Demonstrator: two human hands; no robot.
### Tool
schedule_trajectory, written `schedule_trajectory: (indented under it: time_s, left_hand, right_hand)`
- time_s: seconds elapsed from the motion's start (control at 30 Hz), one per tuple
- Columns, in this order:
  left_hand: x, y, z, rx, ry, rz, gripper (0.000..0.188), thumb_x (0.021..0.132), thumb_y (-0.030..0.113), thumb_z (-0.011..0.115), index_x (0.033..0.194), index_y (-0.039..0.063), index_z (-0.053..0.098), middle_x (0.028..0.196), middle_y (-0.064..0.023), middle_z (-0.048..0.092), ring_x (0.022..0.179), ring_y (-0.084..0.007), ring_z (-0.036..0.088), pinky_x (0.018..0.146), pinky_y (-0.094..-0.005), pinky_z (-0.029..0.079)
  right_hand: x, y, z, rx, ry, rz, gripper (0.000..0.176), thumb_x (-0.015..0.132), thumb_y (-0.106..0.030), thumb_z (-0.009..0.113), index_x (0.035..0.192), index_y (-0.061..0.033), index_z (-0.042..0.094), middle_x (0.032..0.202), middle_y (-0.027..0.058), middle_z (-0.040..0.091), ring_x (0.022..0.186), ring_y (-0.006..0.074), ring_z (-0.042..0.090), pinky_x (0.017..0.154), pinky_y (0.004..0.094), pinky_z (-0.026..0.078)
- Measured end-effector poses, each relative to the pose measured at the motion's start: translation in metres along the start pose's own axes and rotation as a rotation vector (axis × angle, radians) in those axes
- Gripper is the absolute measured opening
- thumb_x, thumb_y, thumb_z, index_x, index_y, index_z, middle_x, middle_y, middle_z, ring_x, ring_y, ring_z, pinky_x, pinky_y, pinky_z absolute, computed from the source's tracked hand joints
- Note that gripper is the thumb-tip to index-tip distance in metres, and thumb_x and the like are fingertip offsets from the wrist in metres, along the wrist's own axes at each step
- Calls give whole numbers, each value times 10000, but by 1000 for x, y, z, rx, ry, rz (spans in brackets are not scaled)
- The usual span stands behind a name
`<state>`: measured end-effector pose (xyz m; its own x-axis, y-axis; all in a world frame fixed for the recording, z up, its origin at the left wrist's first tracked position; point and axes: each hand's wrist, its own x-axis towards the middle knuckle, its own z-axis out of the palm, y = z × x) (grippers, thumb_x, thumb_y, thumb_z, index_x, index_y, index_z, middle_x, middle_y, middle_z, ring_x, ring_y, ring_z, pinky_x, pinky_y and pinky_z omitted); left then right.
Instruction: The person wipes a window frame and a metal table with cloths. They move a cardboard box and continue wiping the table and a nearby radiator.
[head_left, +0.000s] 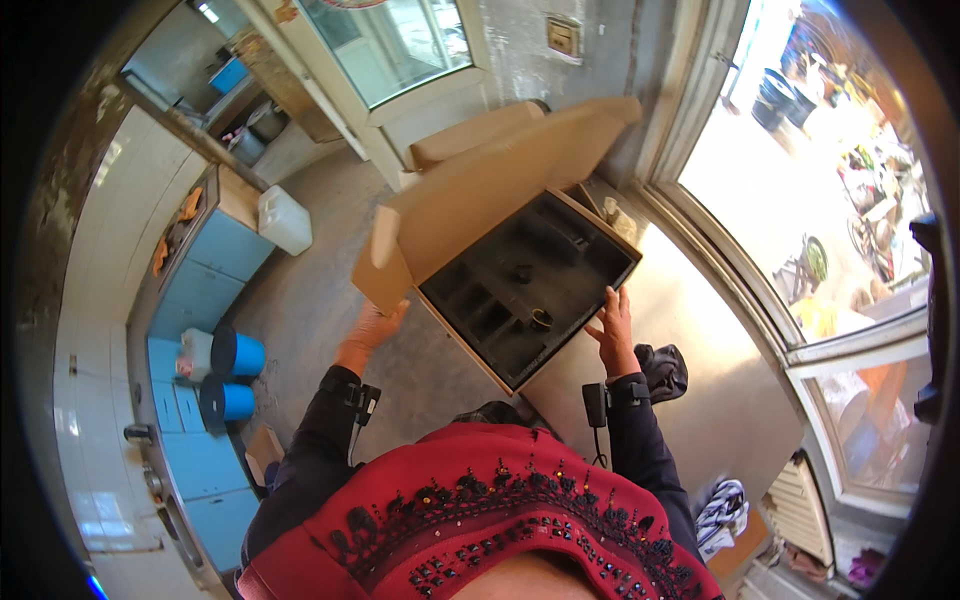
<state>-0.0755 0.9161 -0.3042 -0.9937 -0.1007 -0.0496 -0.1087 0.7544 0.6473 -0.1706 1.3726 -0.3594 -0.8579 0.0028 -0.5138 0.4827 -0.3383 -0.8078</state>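
A cardboard box (471, 337) with its large lid (480, 202) raised is in front of me. Inside it sits a black foam insert (487, 289) with several cut-out recesses. A small round item with a yellowish rim (538, 320) lies in one recess; what it is, I cannot tell. My left hand (373, 330) has its fingers at the lower edge of the lid's side flap (384, 276) and appears to pinch it. At the box's right front edge, my right hand (616, 334) touches with its fingertips, thumb spread apart. Both wrists wear strapped devices with cables.
A pale tabletop-like surface (697, 435) extends right of the box, bearing a dark cloth item (664, 373). Blue cabinets (202, 270), blue buckets (238, 351) and a white jerrycan (285, 220) line the left. A glazed door (397, 60) stands behind; a bright doorway (735, 172) is at right.
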Motion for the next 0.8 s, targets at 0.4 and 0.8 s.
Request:
schedule_trajectory:
  time_s: [0.4, 0.8]
  left_hand:
    - [-9, 29, 2, 214, -319, 314, 894, 789, -82, 583, 1593, 186, 299, 1558, -150, 435, 1345, -361, 511, 1057, -410, 488]
    - [194, -29, 66, -776, -345, -531, 854, 872, 223, 734, 1565, 150, 240, 1393, -273, 500, 979, -421, 683, 721, -505, 635]
  right_hand:
    - [-53, 87, -24, -535, -323, -386, 502, 1042, -299, 539, 1469, -56, 438, 1404, 101, 571, 1233, 262, 570, 963, 386, 526]
    - [-163, 101, -104, 491, 99, 48, 484, 1030, -342, 575, 1412, -45, 539, 1334, 89, 646, 1189, 267, 633, 945, 376, 542]
